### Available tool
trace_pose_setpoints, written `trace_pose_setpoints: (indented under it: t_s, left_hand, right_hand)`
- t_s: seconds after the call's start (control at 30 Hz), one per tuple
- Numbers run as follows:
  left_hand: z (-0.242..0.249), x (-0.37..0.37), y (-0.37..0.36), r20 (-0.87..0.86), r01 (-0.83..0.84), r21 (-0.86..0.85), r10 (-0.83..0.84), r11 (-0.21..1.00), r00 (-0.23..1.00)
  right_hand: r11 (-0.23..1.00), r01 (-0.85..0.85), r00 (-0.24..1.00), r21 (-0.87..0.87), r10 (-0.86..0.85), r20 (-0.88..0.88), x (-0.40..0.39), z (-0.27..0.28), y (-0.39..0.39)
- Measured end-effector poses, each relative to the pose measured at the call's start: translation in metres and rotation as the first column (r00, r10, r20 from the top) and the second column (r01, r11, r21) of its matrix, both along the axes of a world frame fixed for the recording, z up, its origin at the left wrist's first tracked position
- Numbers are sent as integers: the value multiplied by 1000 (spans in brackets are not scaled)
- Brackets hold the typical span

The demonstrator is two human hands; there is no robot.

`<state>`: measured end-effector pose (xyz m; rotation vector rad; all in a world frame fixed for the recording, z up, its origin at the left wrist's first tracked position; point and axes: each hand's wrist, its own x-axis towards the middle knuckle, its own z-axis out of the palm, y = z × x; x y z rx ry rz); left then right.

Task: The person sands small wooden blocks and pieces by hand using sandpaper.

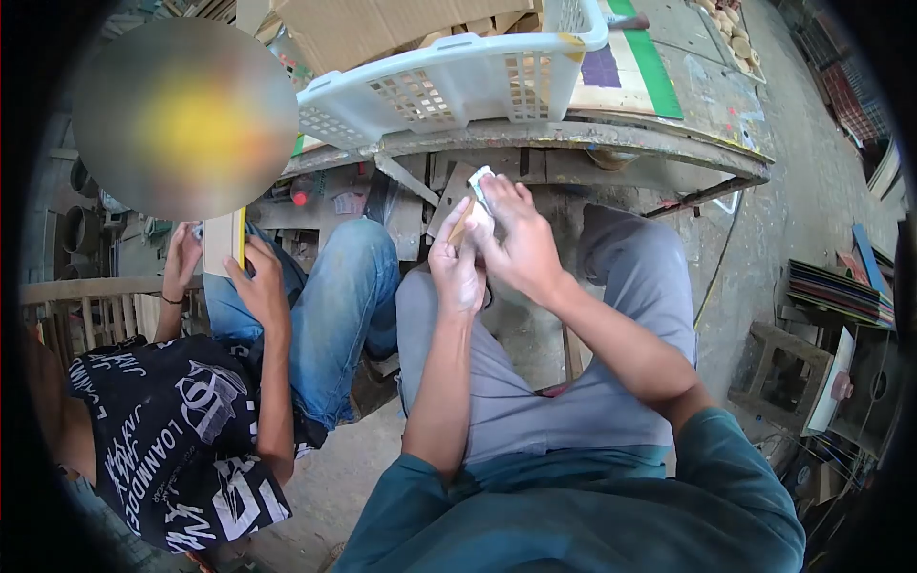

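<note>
My left hand (458, 269) is closed around a small tan piece that looks like wood (461, 220), held upright above my lap. Against it works my right hand (522, 234), its fingers bent over a small whitish folded piece (480, 179), perhaps paper or cloth. Both hands nearly touch, and pale dust coats the fingers. Much of each held piece is hidden by the fingers.
A white plastic basket (458, 81) with cardboard and wood pieces stands on a worn bench (669, 138) ahead. At my left sits a co-worker in a black printed shirt (181, 430), holding a flat board (222, 244). Stacked panels (841, 291) lie at right.
</note>
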<state>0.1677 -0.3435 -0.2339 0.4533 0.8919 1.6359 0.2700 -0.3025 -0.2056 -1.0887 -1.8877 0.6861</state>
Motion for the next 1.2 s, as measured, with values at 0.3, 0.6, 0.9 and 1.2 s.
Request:
trace_pose_setpoints:
  t_s: [0.3, 0.6, 0.9, 1.2]
  left_hand:
    - [-2, -5, 2, -13, 16, 49, -16, 999, 1000]
    - [-2, -9, 2, 156, 3, 138, -25, 990, 987]
    - [-7, -21, -2, 165, 51, 94, -66, 994, 984]
    - [0, -14, 4, 294, -7, 196, -52, 981, 954]
  right_hand:
    - [1000, -14, 994, 7, 15, -110, 2, 4, -2]
    - [988, -142, 988, 63, 145, -45, 6, 5, 9]
    - [884, -468, 877, -7, 463, -132, 30, 18, 7]
    - [703, -390, 492, -594, -386, -780, 62, 16, 36]
